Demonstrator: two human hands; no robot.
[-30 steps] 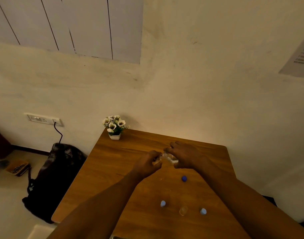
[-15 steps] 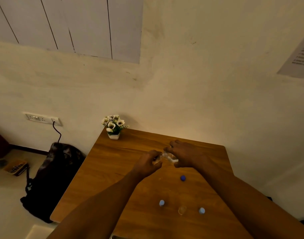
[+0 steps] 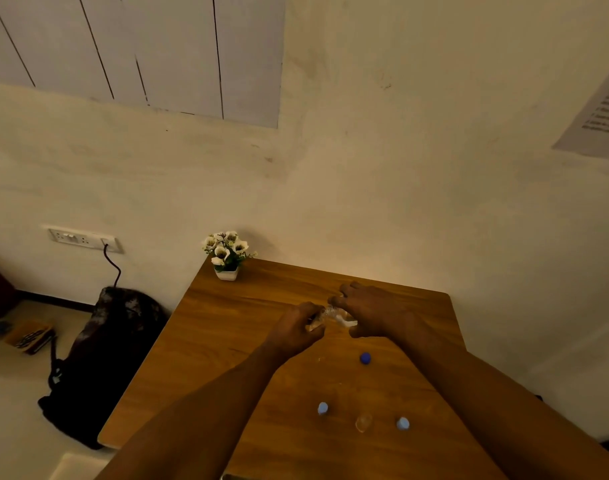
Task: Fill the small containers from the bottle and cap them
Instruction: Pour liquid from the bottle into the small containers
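On the wooden table point(image 3: 227, 327), my right hand point(image 3: 372, 313) holds a clear plastic bottle point(image 3: 337, 315) tilted toward my left hand point(image 3: 296, 330). My left hand grips a small clear container point(image 3: 315, 323) right at the bottle's mouth. A dark blue bottle cap point(image 3: 365, 358) lies loose just in front of my right hand. Nearer to me stand two small containers with light blue caps, one point(image 3: 323, 408) on the left and one point(image 3: 402, 423) on the right. Between them sits an uncapped small clear container point(image 3: 363, 422).
A small white pot of flowers point(image 3: 227, 254) stands at the table's far left corner against the wall. A dark backpack point(image 3: 99, 362) lies on the floor left of the table, under a wall socket point(image 3: 83, 237) with a cable.
Both hands stay together at the bottle and small container with only slight shifts. The view has drifted a little.
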